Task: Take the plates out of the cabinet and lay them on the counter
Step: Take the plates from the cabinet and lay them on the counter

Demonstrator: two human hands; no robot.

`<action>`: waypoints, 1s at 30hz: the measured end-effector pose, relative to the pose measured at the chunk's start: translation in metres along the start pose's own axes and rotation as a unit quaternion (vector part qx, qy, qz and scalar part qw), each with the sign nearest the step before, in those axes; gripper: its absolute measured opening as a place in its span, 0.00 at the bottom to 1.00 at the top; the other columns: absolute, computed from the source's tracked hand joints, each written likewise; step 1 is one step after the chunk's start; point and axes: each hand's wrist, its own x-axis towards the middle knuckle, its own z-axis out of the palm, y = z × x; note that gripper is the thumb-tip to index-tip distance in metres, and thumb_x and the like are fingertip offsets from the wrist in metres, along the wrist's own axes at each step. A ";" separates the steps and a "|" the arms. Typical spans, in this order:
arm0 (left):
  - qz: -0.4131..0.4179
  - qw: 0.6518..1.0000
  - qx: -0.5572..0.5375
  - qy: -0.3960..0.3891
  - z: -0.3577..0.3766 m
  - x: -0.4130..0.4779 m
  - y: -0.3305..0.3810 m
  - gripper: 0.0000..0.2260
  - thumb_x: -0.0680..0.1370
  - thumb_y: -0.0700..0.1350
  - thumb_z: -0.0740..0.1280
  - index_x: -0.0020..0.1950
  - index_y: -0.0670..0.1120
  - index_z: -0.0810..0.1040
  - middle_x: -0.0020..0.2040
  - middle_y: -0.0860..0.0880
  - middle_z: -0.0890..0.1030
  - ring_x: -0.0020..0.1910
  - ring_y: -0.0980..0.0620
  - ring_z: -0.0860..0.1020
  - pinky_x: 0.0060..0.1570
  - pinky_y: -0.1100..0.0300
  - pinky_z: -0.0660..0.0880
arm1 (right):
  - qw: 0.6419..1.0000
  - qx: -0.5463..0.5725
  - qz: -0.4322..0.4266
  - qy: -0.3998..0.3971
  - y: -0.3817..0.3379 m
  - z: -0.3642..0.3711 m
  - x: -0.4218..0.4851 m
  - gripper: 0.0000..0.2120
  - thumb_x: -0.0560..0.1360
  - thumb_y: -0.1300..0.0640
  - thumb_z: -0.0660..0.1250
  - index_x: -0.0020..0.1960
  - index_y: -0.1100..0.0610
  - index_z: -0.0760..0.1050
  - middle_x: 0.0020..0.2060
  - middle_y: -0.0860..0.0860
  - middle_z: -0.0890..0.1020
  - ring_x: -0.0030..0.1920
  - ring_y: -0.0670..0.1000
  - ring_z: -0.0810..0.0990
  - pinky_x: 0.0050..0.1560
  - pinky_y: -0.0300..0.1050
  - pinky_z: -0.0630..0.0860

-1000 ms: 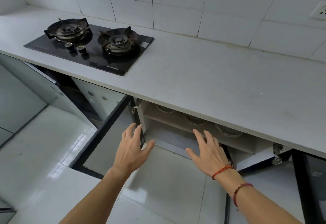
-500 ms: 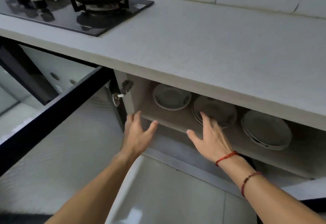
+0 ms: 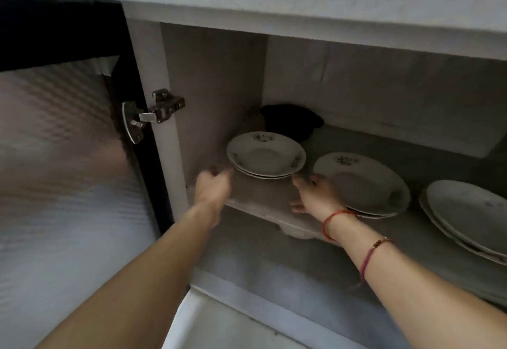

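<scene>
Three small stacks of white flower-patterned plates sit on the cabinet shelf (image 3: 263,197): a left stack (image 3: 265,155), a middle stack (image 3: 362,181) and a right stack (image 3: 466,217). My left hand (image 3: 212,186) reaches to the left rim of the left stack, fingers apart, at or just short of the edge. My right hand (image 3: 312,195) is at the right rim of that stack, in front of the middle stack, fingers spread. Neither hand holds a plate. The counter's underside and front edge (image 3: 301,16) run across the top.
The cabinet door (image 3: 63,156), with frosted glass in a black frame, stands open at the left on a metal hinge (image 3: 153,115). A dark object (image 3: 292,120) lies at the back of the shelf behind the left stack. A lower compartment and the floor show below.
My view has dropped low and close to the cabinet. Both hands have moved forward into the shelf, now flanking the left stack of plates.
</scene>
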 end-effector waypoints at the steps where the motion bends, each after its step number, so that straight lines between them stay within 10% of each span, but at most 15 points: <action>1: 0.007 1.000 -0.021 0.000 0.006 0.006 -0.002 0.25 0.72 0.54 0.68 0.65 0.42 0.77 0.59 0.42 0.81 0.58 0.41 0.79 0.62 0.44 0.76 | 0.998 0.058 0.026 -0.004 0.002 0.004 0.007 0.22 0.80 0.52 0.63 0.70 0.61 0.66 0.58 0.57 0.76 0.46 0.61 0.83 0.45 0.55 0.82; 19: 0.074 0.990 -0.116 -0.029 0.045 0.068 -0.020 0.12 0.78 0.41 0.65 0.61 0.44 0.79 0.55 0.48 0.84 0.55 0.49 0.82 0.62 0.50 0.77 | 0.951 0.305 0.033 0.030 0.013 0.045 0.074 0.18 0.80 0.60 0.63 0.69 0.61 0.70 0.63 0.61 0.76 0.60 0.63 0.78 0.30 0.44 0.81; 26: 0.088 0.986 -0.133 -0.053 0.037 0.059 -0.023 0.16 0.78 0.39 0.67 0.66 0.44 0.77 0.57 0.47 0.84 0.57 0.49 0.81 0.62 0.49 0.77 | 0.964 0.265 0.012 0.018 0.007 0.040 0.063 0.10 0.78 0.69 0.61 0.43 0.56 0.73 0.45 0.54 0.80 0.48 0.56 0.80 0.50 0.52 0.80; 30: 0.077 0.983 -0.166 -0.034 0.030 0.044 -0.022 0.12 0.76 0.35 0.67 0.58 0.44 0.80 0.54 0.46 0.84 0.54 0.48 0.82 0.58 0.52 0.78 | 0.957 0.291 0.006 0.013 0.003 0.036 0.051 0.11 0.76 0.71 0.62 0.54 0.59 0.74 0.52 0.59 0.79 0.49 0.59 0.80 0.32 0.45 0.82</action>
